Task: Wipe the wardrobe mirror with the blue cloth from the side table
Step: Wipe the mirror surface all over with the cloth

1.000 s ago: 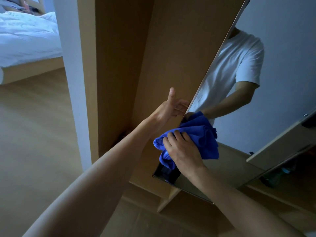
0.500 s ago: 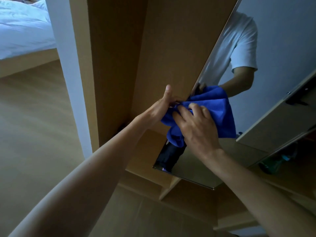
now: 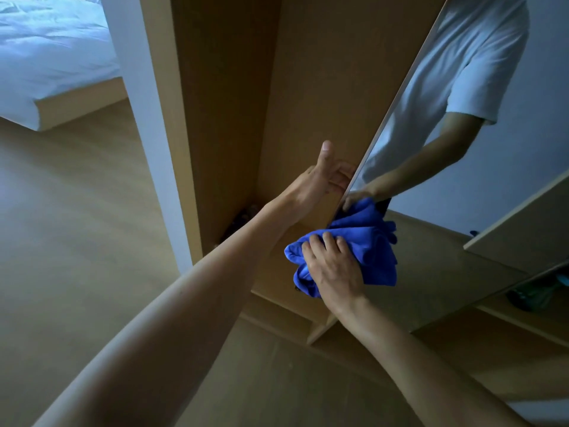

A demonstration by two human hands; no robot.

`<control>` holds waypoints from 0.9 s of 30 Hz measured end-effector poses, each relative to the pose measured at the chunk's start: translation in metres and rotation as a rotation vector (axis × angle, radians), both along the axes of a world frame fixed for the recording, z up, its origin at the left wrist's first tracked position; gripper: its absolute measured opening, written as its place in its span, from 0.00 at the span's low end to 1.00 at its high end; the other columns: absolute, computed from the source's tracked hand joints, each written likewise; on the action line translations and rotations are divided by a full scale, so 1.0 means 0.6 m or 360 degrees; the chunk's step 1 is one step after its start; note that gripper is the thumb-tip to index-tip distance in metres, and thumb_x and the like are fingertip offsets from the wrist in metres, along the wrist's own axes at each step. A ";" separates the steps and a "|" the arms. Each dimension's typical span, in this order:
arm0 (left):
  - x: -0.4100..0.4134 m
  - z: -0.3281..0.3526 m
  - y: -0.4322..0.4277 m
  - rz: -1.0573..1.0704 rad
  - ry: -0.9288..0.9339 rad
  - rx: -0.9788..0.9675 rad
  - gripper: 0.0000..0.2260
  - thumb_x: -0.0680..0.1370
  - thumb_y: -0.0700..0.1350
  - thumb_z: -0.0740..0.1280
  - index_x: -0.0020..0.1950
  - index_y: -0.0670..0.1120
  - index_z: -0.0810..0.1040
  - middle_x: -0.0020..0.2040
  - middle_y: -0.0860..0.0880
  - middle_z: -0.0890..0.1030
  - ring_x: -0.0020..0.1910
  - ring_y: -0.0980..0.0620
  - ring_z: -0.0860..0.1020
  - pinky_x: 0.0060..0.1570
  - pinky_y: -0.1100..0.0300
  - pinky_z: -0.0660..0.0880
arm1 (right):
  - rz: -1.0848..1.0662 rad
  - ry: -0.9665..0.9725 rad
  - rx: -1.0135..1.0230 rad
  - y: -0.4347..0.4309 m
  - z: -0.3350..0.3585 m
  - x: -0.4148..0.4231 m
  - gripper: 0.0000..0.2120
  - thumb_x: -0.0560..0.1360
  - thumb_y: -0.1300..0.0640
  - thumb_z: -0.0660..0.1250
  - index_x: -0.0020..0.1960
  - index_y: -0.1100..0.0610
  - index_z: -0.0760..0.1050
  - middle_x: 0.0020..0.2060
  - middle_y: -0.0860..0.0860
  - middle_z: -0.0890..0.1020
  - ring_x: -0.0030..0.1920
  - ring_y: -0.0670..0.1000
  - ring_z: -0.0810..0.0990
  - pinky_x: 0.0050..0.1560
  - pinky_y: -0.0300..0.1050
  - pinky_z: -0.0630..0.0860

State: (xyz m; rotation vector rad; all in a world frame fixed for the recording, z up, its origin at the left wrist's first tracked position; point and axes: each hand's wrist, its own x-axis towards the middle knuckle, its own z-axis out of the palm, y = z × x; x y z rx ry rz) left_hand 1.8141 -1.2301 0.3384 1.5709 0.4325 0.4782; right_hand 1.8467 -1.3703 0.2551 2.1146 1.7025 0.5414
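While the left hand (image 3: 326, 180) grips the mirror (image 3: 446, 257) edge, the right hand (image 3: 335, 269) clutches the blue cloth (image 3: 369, 241) low, glass rising above

The bunched royal-blue fabric cloth (image 3: 369, 251) is showing one solid, unpatterned colour, darkening towards navy in its folds. The flat wooden wardrobe panel (image 3: 323, 72) is appearing plain honey-tan. The tall rectangular wardrobe mirror (image 3: 446, 282) is reflecting a plain white short-sleeved T-shirt (image 3: 462, 57), a pale blue-grey wall (image 3: 548, 103) and a small teal-green object (image 3: 535, 295). The rumpled white bedding (image 3: 52, 57) is taking on a bluish cast, and the narrow wall post (image 3: 144, 103) is reading white. The smooth wooden floor (image 3: 77, 226) is showing muted beige.
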 end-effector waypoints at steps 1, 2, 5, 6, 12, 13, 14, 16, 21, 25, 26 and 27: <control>0.000 -0.002 -0.002 0.0008 0.0003 0.0000 0.34 0.84 0.61 0.35 0.55 0.51 0.80 0.48 0.51 0.83 0.46 0.58 0.81 0.53 0.64 0.75 | -0.0001 0.0019 0.0010 -0.002 0.001 0.002 0.18 0.77 0.60 0.54 0.64 0.53 0.73 0.59 0.51 0.78 0.61 0.54 0.75 0.64 0.51 0.70; -0.001 -0.007 -0.003 0.0004 0.0014 0.0015 0.34 0.84 0.61 0.35 0.54 0.51 0.81 0.48 0.51 0.83 0.45 0.60 0.82 0.51 0.66 0.75 | 0.0001 0.0043 0.0028 -0.005 0.003 0.004 0.17 0.78 0.61 0.56 0.65 0.53 0.72 0.60 0.51 0.77 0.61 0.55 0.74 0.65 0.51 0.70; -0.006 -0.032 -0.007 -0.0014 0.0110 0.0053 0.37 0.84 0.61 0.35 0.56 0.48 0.82 0.51 0.48 0.83 0.49 0.56 0.81 0.52 0.66 0.74 | -0.0007 0.0098 0.0119 -0.016 0.026 0.010 0.16 0.77 0.61 0.60 0.64 0.53 0.72 0.61 0.51 0.76 0.63 0.56 0.73 0.66 0.52 0.67; -0.007 -0.040 -0.009 -0.0020 0.0147 0.0021 0.38 0.84 0.62 0.34 0.59 0.46 0.82 0.53 0.47 0.83 0.51 0.55 0.80 0.52 0.66 0.73 | -0.0014 0.0089 0.0166 -0.018 0.040 0.011 0.16 0.77 0.60 0.60 0.64 0.53 0.73 0.61 0.51 0.77 0.62 0.56 0.74 0.66 0.53 0.67; -0.014 -0.067 -0.011 -0.0018 0.0279 0.0098 0.37 0.83 0.65 0.34 0.62 0.53 0.81 0.54 0.58 0.80 0.53 0.62 0.76 0.64 0.59 0.65 | 0.0063 0.0000 0.0427 -0.029 0.085 0.022 0.21 0.75 0.55 0.68 0.67 0.55 0.73 0.62 0.53 0.79 0.63 0.59 0.73 0.66 0.55 0.66; -0.014 -0.070 -0.010 -0.0031 0.0283 0.0092 0.37 0.82 0.65 0.34 0.62 0.54 0.81 0.53 0.59 0.79 0.53 0.63 0.76 0.62 0.61 0.65 | 0.0068 -0.0015 0.0407 -0.030 0.080 0.025 0.22 0.74 0.55 0.67 0.67 0.55 0.73 0.63 0.53 0.78 0.63 0.59 0.73 0.66 0.55 0.67; -0.014 -0.075 -0.008 -0.0053 0.0284 0.0082 0.37 0.82 0.65 0.33 0.63 0.55 0.80 0.52 0.60 0.79 0.53 0.64 0.76 0.59 0.62 0.66 | 0.0064 -0.0022 0.0369 -0.030 0.072 0.026 0.22 0.74 0.55 0.67 0.68 0.55 0.72 0.63 0.53 0.78 0.63 0.59 0.73 0.66 0.55 0.67; -0.012 -0.088 -0.005 -0.0083 0.0270 0.0017 0.37 0.82 0.66 0.34 0.64 0.53 0.79 0.53 0.57 0.80 0.54 0.62 0.78 0.59 0.62 0.69 | 0.0052 -0.0032 0.0260 -0.029 0.049 0.026 0.22 0.74 0.55 0.64 0.68 0.54 0.73 0.64 0.53 0.78 0.63 0.58 0.74 0.65 0.54 0.69; -0.012 -0.130 -0.009 -0.0119 0.0127 -0.0208 0.38 0.83 0.66 0.39 0.54 0.45 0.83 0.43 0.58 0.76 0.46 0.62 0.74 0.66 0.45 0.72 | 0.0037 0.0008 0.0049 -0.020 -0.032 0.021 0.20 0.75 0.59 0.56 0.65 0.55 0.72 0.62 0.52 0.77 0.62 0.56 0.75 0.64 0.52 0.70; -0.012 -0.152 -0.006 -0.0017 0.0156 -0.0185 0.34 0.83 0.64 0.37 0.54 0.56 0.83 0.55 0.49 0.85 0.59 0.52 0.82 0.66 0.57 0.73 | 0.0006 -0.0005 -0.0103 -0.012 -0.102 0.013 0.20 0.76 0.60 0.57 0.67 0.56 0.70 0.63 0.53 0.75 0.63 0.55 0.73 0.66 0.51 0.69; -0.010 -0.155 -0.004 -0.0018 0.0163 -0.0187 0.35 0.83 0.64 0.36 0.58 0.53 0.83 0.56 0.47 0.85 0.59 0.51 0.82 0.66 0.57 0.72 | 0.0003 -0.0029 -0.0150 -0.009 -0.117 0.010 0.20 0.76 0.59 0.58 0.68 0.56 0.69 0.63 0.53 0.75 0.63 0.55 0.73 0.66 0.51 0.69; -0.008 -0.160 -0.002 -0.0015 0.0167 -0.0190 0.37 0.83 0.64 0.36 0.62 0.49 0.81 0.58 0.45 0.84 0.59 0.50 0.82 0.66 0.57 0.72 | -0.0003 -0.0041 -0.0201 -0.005 -0.129 0.008 0.19 0.77 0.58 0.58 0.67 0.56 0.69 0.63 0.53 0.75 0.64 0.55 0.73 0.66 0.51 0.69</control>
